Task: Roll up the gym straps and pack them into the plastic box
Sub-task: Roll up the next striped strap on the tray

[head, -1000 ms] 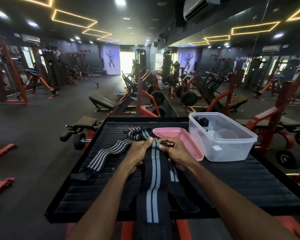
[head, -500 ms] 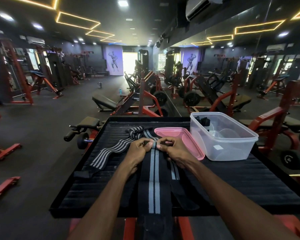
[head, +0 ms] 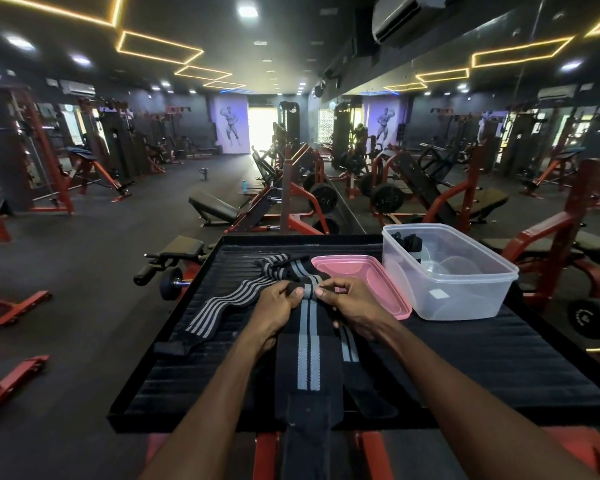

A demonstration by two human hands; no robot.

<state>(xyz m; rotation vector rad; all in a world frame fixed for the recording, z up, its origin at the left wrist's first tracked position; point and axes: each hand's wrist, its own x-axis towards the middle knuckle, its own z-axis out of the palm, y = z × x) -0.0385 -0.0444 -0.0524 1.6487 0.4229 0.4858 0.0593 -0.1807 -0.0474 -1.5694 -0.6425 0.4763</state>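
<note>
Your left hand [head: 274,306] and right hand [head: 352,306] both pinch the rolled far end of the striped strap [head: 307,344] with curled fingers. It lies mid-table [head: 499,368], tail hanging over the near edge. Plastic box [head: 465,292] stands open at right, pink lid [head: 361,275] beside it.

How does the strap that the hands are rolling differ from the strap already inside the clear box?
The strap being rolled lies mostly flat and stretched along the black tray, pinched at its far end by the left hand and right hand. The packed strap is a compact bundle in the plastic box, untouched. Both are black with grey stripes.
</note>
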